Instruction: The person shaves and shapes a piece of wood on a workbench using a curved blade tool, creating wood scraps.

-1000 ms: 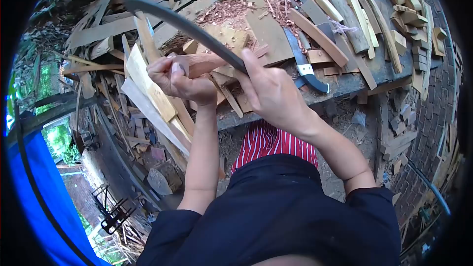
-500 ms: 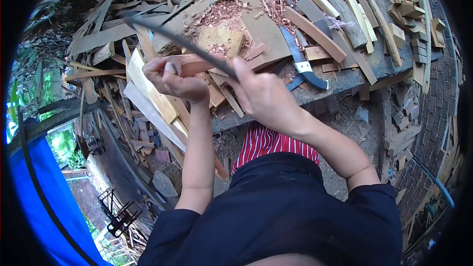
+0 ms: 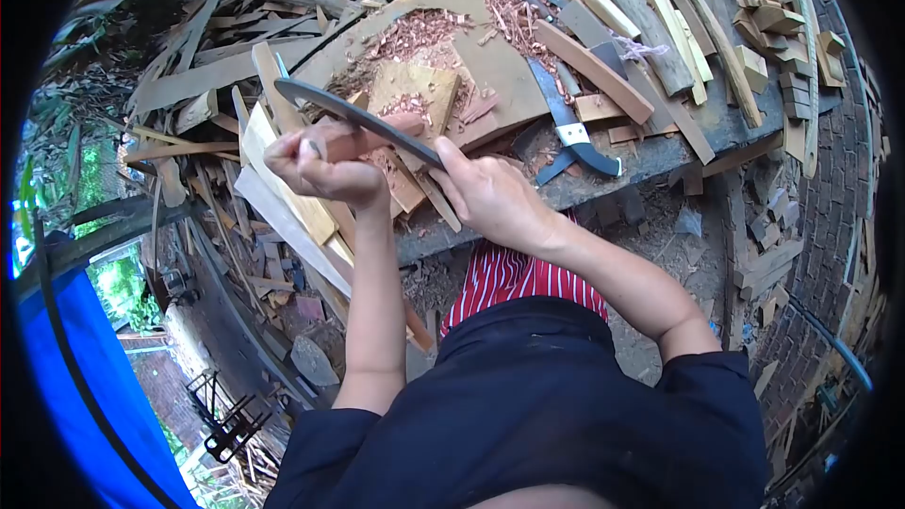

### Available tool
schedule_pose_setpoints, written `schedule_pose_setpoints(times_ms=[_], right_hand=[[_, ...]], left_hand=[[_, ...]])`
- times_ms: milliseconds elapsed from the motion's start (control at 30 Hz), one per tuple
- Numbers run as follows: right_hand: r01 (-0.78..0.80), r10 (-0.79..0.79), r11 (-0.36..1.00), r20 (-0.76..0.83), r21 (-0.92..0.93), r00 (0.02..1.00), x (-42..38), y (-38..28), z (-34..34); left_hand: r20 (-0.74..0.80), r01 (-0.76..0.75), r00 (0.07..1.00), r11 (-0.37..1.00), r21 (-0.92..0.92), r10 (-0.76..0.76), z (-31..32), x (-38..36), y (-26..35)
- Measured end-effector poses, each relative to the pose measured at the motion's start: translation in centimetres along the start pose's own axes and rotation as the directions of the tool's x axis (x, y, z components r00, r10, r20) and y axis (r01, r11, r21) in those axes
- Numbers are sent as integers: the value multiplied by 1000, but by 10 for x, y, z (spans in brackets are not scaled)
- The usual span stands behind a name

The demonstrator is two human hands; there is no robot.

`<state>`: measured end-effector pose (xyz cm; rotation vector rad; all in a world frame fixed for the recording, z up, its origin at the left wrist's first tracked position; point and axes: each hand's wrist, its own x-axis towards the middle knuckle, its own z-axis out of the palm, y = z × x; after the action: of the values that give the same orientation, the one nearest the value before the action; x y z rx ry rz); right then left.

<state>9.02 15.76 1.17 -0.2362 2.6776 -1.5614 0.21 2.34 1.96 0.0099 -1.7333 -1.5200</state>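
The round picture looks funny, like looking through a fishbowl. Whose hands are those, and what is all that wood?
The picture comes from a small camera worn on a person's head, looking down, so you see that person's own two arms and dark shirt from above. The lens bends everything, which makes the round fishbowl look.

The left hand grips a reddish piece of wood. The right hand holds a long, dark, curved blade, which lies across the top of that wood.

Under the hands is a rough workbench. On it lie many planks and offcuts, a heap of reddish wood shavings, and a second knife with a dark handle. More scrap wood is piled on the ground to the left, next to something blue.
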Motion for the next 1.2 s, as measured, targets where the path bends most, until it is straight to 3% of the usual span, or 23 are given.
schedule_pose_setpoints(times_ms=[100,133,167,233,267,300,367,433,500,600,633,700,767,833,867,967,1033,1100,1167,1200], right_hand=[[-18,17,999,14,41,1000,5,-16,-13],[28,-23,997,-68,69,997,6,-24,-22],[70,-55,992,-146,101,988,5,-33,-27],[71,-54,994,-199,82,978,-2,-23,-20],[10,-9,1000,-70,14,998,-8,5,2],[-39,42,997,41,-73,998,-8,22,11],[-52,54,997,31,-58,998,-6,28,13],[-77,79,996,40,-40,996,-3,15,5],[43,-36,998,-146,42,989,-1,-16,-14],[-60,64,996,-59,70,996,1,-32,-19],[-85,86,993,8,-82,996,-2,-7,5],[-182,184,983,108,-28,977,-1,27,17],[-180,185,982,96,-56,978,-4,37,16],[-120,119,990,16,73,993,-2,7,-1],[55,-49,998,-150,38,987,1,0,-4],[88,-54,986,-226,143,973,6,-26,-19],[-66,66,997,2,-31,998,-1,3,13],[-37,37,999,10,-6,999,2,9,14],[-61,60,996,26,63,998,6,7,10],[-13,14,997,-17,82,1000,9,0,3]], left_hand=[[-66,32,997,999,44,-29,-1,8,-8],[-56,75,995,995,-58,-79,2,5,-5],[-57,85,995,995,-44,-88,-2,3,-8],[-6,-86,996,991,105,87,-4,5,-13],[-2,-33,999,992,118,34,-2,4,-9],[-111,66,991,997,-27,-69,5,5,1],[-69,-32,997,996,77,38,-3,10,-11],[-63,2,998,998,62,2,-2,11,-13],[-48,36,998,996,81,-32,2,6,-1],[-35,-52,998,990,131,57,2,7,-8],[-82,-10,997,995,97,18,2,5,-8],[-102,76,992,996,34,-72,0,9,-2],[-66,63,996,998,-25,-64,1,9,-4],[-90,-70,992,988,134,83,-10,16,-26],[-83,-61,994,992,109,70,-7,14,-21],[-86,-54,995,997,60,59,3,10,-15],[-70,-1,998,995,103,8,7,8,2],[-71,73,995,996,-42,-76,8,8,0],[-79,-28,996,995,96,36,2,13,-13],[-63,23,998,999,39,-20,4,10,-7]])
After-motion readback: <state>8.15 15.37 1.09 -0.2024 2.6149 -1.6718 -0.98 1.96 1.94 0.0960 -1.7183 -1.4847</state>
